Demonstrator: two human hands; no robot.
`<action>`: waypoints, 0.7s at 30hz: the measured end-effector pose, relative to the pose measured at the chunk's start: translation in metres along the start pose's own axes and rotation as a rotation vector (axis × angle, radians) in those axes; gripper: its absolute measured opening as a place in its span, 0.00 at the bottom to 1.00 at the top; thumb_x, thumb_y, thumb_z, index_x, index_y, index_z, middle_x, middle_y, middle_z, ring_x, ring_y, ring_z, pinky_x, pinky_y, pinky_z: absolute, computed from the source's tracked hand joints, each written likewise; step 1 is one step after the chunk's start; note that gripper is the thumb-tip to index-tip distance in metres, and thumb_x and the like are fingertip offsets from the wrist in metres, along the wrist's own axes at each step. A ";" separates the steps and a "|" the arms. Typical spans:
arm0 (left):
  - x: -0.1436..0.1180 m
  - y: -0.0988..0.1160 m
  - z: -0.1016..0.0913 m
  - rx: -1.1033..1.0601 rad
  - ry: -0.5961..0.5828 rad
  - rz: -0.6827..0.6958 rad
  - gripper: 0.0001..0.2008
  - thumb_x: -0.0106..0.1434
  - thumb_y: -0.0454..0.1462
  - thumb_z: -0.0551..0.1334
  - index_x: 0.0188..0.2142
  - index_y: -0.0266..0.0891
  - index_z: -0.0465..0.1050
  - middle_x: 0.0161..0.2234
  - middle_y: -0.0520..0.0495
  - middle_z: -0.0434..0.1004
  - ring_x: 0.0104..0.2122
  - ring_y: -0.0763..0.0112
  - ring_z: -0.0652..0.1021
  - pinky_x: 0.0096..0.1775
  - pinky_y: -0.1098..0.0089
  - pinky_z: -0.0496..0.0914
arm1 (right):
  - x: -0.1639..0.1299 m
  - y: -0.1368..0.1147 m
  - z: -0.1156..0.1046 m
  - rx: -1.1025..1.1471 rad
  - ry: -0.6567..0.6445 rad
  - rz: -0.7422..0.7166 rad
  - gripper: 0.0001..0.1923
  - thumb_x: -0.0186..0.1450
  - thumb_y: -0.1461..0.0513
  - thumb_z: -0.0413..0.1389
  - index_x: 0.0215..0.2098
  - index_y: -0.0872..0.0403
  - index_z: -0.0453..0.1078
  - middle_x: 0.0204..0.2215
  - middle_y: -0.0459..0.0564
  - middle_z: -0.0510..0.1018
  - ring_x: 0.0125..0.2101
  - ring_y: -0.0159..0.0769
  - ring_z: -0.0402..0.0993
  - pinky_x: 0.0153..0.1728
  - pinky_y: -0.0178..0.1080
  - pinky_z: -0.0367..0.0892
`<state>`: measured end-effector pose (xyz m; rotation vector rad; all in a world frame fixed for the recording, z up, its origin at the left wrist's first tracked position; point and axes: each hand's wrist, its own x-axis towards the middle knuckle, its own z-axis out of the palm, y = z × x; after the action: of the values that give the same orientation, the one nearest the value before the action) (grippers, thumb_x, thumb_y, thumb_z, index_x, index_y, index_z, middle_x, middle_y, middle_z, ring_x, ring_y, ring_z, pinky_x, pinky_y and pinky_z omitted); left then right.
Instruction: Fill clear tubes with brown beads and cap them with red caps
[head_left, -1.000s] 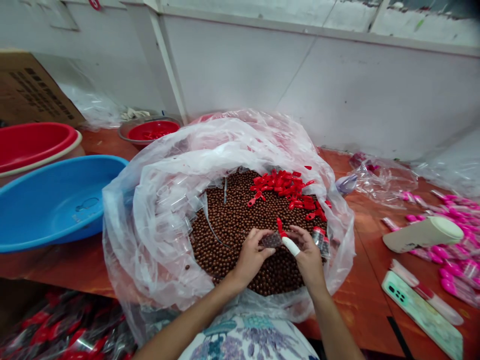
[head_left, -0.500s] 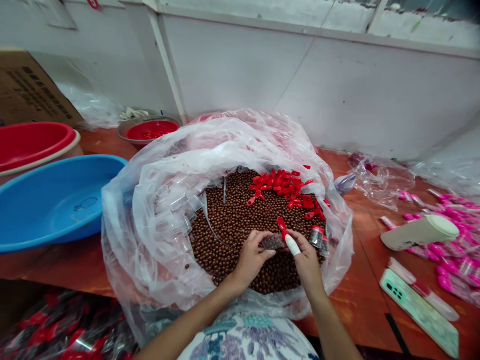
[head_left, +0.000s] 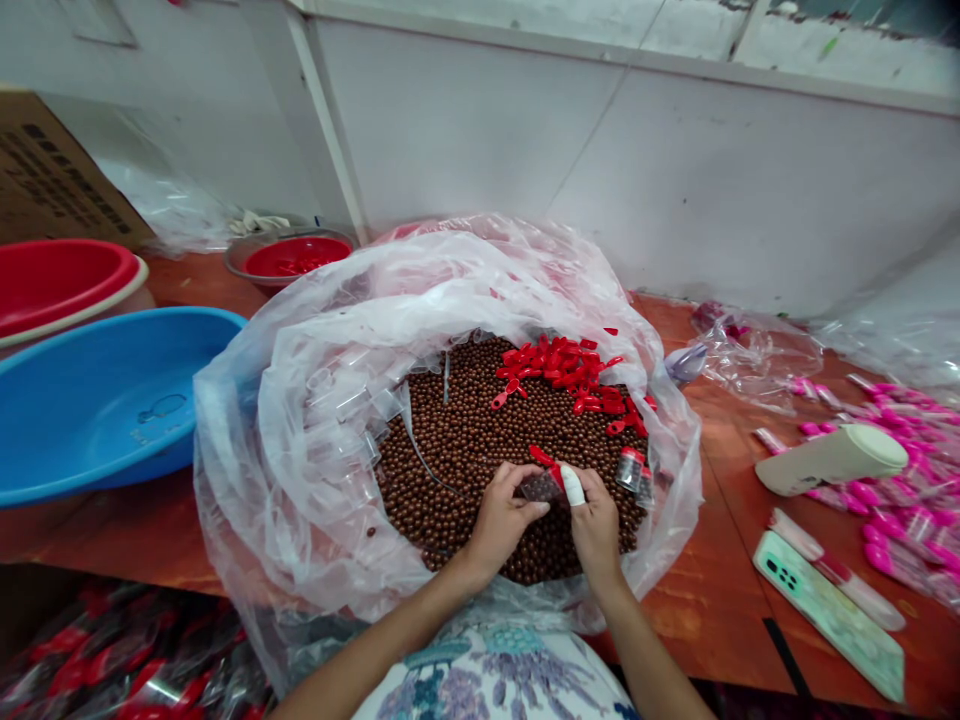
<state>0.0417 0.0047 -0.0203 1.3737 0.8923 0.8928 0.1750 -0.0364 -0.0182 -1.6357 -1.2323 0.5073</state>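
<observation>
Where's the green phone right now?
In the head view, the green phone lies at lower right on the reddish table, right of the plastic bag and below the cream cylinder.

A big, pale wall (head_left: 480,130) stands behind the desk (head_left: 720,560). A thin, dark line (head_left: 607,110) runs down it on a slant. A long ledge (head_left: 480,38) goes across near the top. The desk is orange-red and a bit shiny. The light looks soft and white.
</observation>
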 end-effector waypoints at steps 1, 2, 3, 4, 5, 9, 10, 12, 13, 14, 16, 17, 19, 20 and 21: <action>0.000 0.000 0.000 0.005 0.015 0.001 0.19 0.49 0.28 0.63 0.42 0.42 0.71 0.41 0.48 0.65 0.42 0.67 0.70 0.36 0.71 0.70 | -0.002 0.000 0.000 -0.037 -0.010 -0.045 0.16 0.66 0.58 0.44 0.46 0.52 0.69 0.36 0.51 0.71 0.38 0.38 0.68 0.40 0.41 0.65; 0.001 -0.001 0.000 0.017 0.035 0.006 0.19 0.48 0.28 0.63 0.41 0.42 0.71 0.41 0.48 0.66 0.41 0.67 0.71 0.37 0.71 0.70 | -0.004 0.001 0.001 -0.073 -0.029 -0.093 0.17 0.66 0.59 0.44 0.50 0.51 0.67 0.37 0.51 0.70 0.39 0.38 0.68 0.41 0.41 0.65; 0.002 -0.001 -0.001 0.029 0.058 0.015 0.18 0.48 0.28 0.64 0.40 0.41 0.71 0.40 0.48 0.67 0.41 0.67 0.71 0.39 0.70 0.69 | -0.006 0.001 0.001 -0.110 -0.051 -0.140 0.19 0.65 0.59 0.45 0.53 0.50 0.63 0.39 0.51 0.69 0.40 0.38 0.68 0.42 0.42 0.65; 0.003 -0.002 -0.001 0.035 0.082 0.023 0.17 0.48 0.28 0.64 0.39 0.41 0.72 0.39 0.48 0.68 0.41 0.68 0.71 0.40 0.70 0.68 | -0.008 0.002 0.001 -0.148 -0.077 -0.182 0.22 0.64 0.60 0.47 0.57 0.50 0.59 0.41 0.52 0.68 0.41 0.39 0.67 0.43 0.42 0.65; 0.004 -0.002 -0.002 0.029 0.101 0.025 0.17 0.48 0.28 0.64 0.39 0.40 0.72 0.39 0.48 0.68 0.40 0.68 0.71 0.41 0.70 0.67 | -0.009 0.002 0.001 -0.184 -0.105 -0.220 0.26 0.63 0.60 0.49 0.59 0.50 0.54 0.43 0.53 0.66 0.43 0.40 0.66 0.44 0.43 0.65; 0.004 -0.007 -0.004 -0.150 0.057 -0.070 0.17 0.46 0.30 0.67 0.38 0.38 0.69 0.35 0.50 0.71 0.34 0.71 0.72 0.38 0.71 0.66 | -0.006 0.008 0.001 -0.289 -0.231 -0.375 0.39 0.57 0.61 0.57 0.62 0.53 0.45 0.51 0.57 0.61 0.52 0.45 0.60 0.51 0.48 0.61; 0.003 -0.008 -0.004 -0.200 0.038 -0.103 0.17 0.46 0.31 0.68 0.37 0.38 0.69 0.34 0.50 0.71 0.32 0.72 0.72 0.36 0.72 0.66 | -0.005 0.010 0.000 -0.304 -0.248 -0.416 0.39 0.56 0.62 0.57 0.62 0.53 0.46 0.52 0.57 0.61 0.52 0.46 0.60 0.52 0.48 0.60; 0.002 -0.007 -0.004 -0.269 0.023 -0.161 0.18 0.44 0.33 0.69 0.36 0.37 0.68 0.31 0.51 0.71 0.30 0.74 0.71 0.34 0.74 0.65 | -0.003 0.014 0.000 -0.332 -0.243 -0.474 0.36 0.56 0.62 0.56 0.60 0.53 0.48 0.51 0.57 0.64 0.51 0.45 0.61 0.51 0.49 0.61; 0.001 -0.006 -0.005 -0.297 0.023 -0.189 0.19 0.44 0.34 0.70 0.35 0.37 0.68 0.31 0.51 0.71 0.30 0.74 0.71 0.34 0.75 0.65 | -0.003 0.015 -0.001 -0.346 -0.227 -0.488 0.34 0.56 0.62 0.56 0.59 0.53 0.50 0.49 0.57 0.65 0.50 0.45 0.63 0.50 0.49 0.62; 0.000 -0.005 -0.005 -0.331 0.020 -0.223 0.19 0.44 0.36 0.70 0.35 0.37 0.68 0.31 0.51 0.72 0.31 0.74 0.72 0.34 0.75 0.65 | -0.003 0.016 -0.001 -0.361 -0.213 -0.490 0.33 0.56 0.61 0.56 0.58 0.53 0.52 0.48 0.57 0.67 0.49 0.45 0.64 0.48 0.49 0.63; 0.000 -0.001 -0.006 -0.429 -0.015 -0.341 0.19 0.50 0.46 0.66 0.36 0.37 0.69 0.32 0.49 0.73 0.31 0.72 0.73 0.33 0.74 0.65 | -0.005 0.015 0.000 -0.379 -0.193 -0.478 0.31 0.55 0.59 0.57 0.55 0.54 0.56 0.46 0.56 0.69 0.46 0.45 0.66 0.46 0.48 0.64; 0.000 0.001 -0.007 -0.489 -0.050 -0.420 0.21 0.53 0.51 0.61 0.37 0.36 0.69 0.32 0.47 0.74 0.30 0.71 0.74 0.31 0.73 0.66 | -0.007 0.013 0.001 -0.382 -0.186 -0.468 0.30 0.54 0.59 0.57 0.54 0.54 0.57 0.45 0.56 0.69 0.45 0.45 0.66 0.45 0.48 0.65; 0.001 0.006 -0.008 -0.609 -0.120 -0.559 0.30 0.57 0.59 0.49 0.39 0.35 0.69 0.30 0.44 0.75 0.27 0.68 0.75 0.29 0.70 0.67 | -0.010 0.007 0.002 -0.377 -0.201 -0.457 0.30 0.53 0.59 0.58 0.53 0.53 0.59 0.44 0.54 0.70 0.44 0.44 0.67 0.43 0.46 0.65; 0.002 0.008 -0.008 -0.658 -0.144 -0.594 0.33 0.57 0.60 0.46 0.40 0.34 0.69 0.30 0.43 0.75 0.26 0.68 0.75 0.28 0.70 0.67 | -0.012 0.004 0.002 -0.368 -0.223 -0.461 0.30 0.53 0.59 0.58 0.53 0.53 0.59 0.43 0.54 0.70 0.44 0.44 0.66 0.43 0.46 0.64; 0.003 0.010 -0.008 -0.698 -0.162 -0.607 0.34 0.57 0.60 0.44 0.41 0.34 0.69 0.29 0.43 0.75 0.26 0.67 0.75 0.28 0.70 0.67 | -0.013 0.002 0.002 -0.356 -0.252 -0.468 0.30 0.53 0.60 0.58 0.54 0.52 0.59 0.43 0.53 0.70 0.44 0.44 0.66 0.43 0.46 0.64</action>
<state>0.0356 0.0105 -0.0102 0.5115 0.7099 0.5260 0.1693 -0.0467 -0.0232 -1.5233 -1.9171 0.2076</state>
